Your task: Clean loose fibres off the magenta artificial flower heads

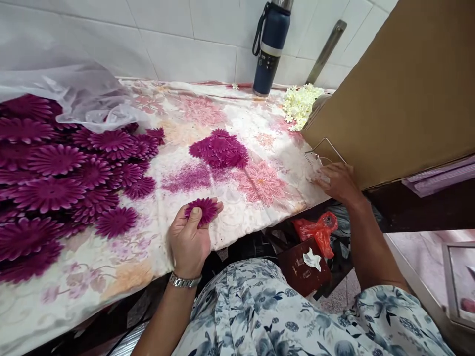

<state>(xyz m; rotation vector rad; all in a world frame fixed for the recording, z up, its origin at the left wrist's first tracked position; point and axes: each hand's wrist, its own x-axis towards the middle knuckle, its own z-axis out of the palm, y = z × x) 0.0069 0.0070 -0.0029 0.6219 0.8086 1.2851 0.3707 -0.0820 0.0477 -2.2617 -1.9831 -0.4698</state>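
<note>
— What covers the table (111, 277)?

— A floral cloth (260, 183) in pink, peach and white, hanging over the near edge. White tiled wall (178, 49) runs along the far edge.

— And the purple flowers?

— A big heap of purple petal discs (55, 183) fills the left end, partly under a clear plastic bag (74, 94). A smaller pile (219, 148) sits mid-table, with purple dust (189, 177) just beside it.

— The hands?

— The left hand (189, 237) is at the near edge, fingers and thumb clamped on one purple flower (202, 210). The right hand (336, 182) rests at the right edge, fingers curled on something clear beside a wire frame (324, 148); I cannot tell the grip.

— Anything else?

— A navy bottle (269, 49) stands at the far edge, small cream blossoms (300, 101) near it, and a cardboard box (401, 89) at the right end. A red bag (317, 230) lies below the table.
</note>
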